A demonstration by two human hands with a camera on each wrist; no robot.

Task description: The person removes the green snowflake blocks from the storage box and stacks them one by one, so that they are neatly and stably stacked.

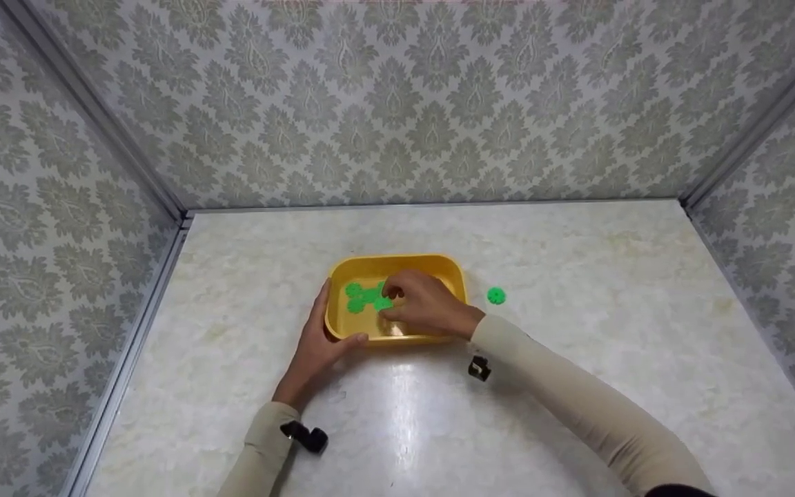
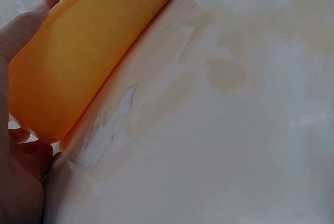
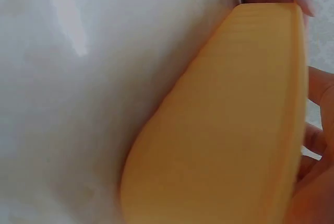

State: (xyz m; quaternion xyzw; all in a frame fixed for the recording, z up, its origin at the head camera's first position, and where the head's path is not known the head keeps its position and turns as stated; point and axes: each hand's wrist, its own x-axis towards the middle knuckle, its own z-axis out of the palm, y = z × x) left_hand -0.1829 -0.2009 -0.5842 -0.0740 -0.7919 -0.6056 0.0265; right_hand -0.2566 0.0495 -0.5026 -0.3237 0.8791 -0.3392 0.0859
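Observation:
A yellow plastic tray (image 1: 397, 257) with rounded corners sits on the table. Inside it, on the left, is a group of green flower-shaped plastic pieces (image 1: 356, 304), touching or overlapping one another. My left hand (image 1: 318, 345) holds the tray's front left corner, thumb along the front rim and fingers along the left side. Over the tray's interior, my right hand (image 1: 421, 300) reaches in from the right. Its thumb and bent fingers stand apart, right at the nearest green piece, partly covering the group. The wrist views show mostly the tray's outer wall (image 2: 88, 51).
One loose green flower-shaped piece (image 1: 496, 295) lies on the table just right of the tray. The pale marbled tabletop (image 1: 597, 331) is bordered by patterned wall panels (image 1: 432, 103) at the back and sides. Each sleeve has a small black device (image 1: 304, 436) at the wrist.

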